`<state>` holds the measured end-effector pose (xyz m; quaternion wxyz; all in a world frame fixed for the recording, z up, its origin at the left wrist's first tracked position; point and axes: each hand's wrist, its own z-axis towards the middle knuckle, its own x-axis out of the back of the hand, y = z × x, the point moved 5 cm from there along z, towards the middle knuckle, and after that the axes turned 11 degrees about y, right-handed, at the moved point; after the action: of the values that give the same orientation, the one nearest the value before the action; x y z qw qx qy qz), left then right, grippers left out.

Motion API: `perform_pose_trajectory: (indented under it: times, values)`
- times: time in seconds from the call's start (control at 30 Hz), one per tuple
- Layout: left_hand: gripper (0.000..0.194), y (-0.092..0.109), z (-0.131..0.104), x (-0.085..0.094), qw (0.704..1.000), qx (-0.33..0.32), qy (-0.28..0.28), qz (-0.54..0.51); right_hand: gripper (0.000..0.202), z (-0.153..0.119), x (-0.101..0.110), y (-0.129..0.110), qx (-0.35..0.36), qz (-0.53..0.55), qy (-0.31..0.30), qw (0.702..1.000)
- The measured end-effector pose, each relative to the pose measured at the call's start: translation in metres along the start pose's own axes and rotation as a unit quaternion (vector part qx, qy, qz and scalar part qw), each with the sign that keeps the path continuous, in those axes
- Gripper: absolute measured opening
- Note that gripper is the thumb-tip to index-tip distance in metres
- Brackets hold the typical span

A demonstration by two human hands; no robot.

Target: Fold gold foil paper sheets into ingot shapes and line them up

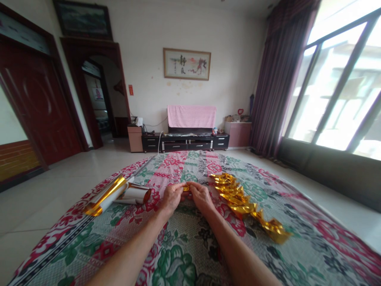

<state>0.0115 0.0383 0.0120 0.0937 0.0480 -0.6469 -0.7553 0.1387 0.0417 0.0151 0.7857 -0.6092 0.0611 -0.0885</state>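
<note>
Both hands meet over the middle of a patterned cloth (pixel 175 262). Between their fingertips is a small piece of gold foil (pixel 186 188), mostly covered by the fingers. My left hand (pixel 173 197) pinches its left end, and my right hand (pixel 201 196) pinches its right end. To the right of my right hand, a row of several folded gold foil pieces (pixel 233 194) runs from the far middle towards the near right. Rolled sheets, gold on one face and white on the other (pixel 110 194), lie left of my left hand.
The cloth has red and green flowers and a rounded far edge. Beyond it stand a black low cabinet (pixel 187 142) with a pink cloth (pixel 192 116) above and a side cabinet (pixel 238 135). Purple curtains (pixel 274 79) and windows are on the right, a red door (pixel 38 103) on the left.
</note>
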Motion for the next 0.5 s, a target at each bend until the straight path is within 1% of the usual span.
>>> perform_pose_trajectory:
  times: [0.13, 0.37, 0.5]
  values:
    - [0.036, 0.0002, 0.0002, -0.0003, 1.000, -0.017, -0.006, 0.015, 0.041, 0.0015, 0.0000, 0.0032, -0.007, 0.006, 0.000, 1.000]
    - [0.035, -0.0028, 0.0032, 0.0006, 0.999, -0.023, 0.009, 0.027, 0.040, 0.0005, -0.0007, 0.0028, -0.003, 0.016, -0.011, 1.000]
    - [0.035, -0.0024, 0.0022, -0.0006, 0.999, -0.021, 0.009, 0.033, 0.040, 0.0014, -0.0007, 0.0034, -0.006, 0.021, -0.008, 1.000]
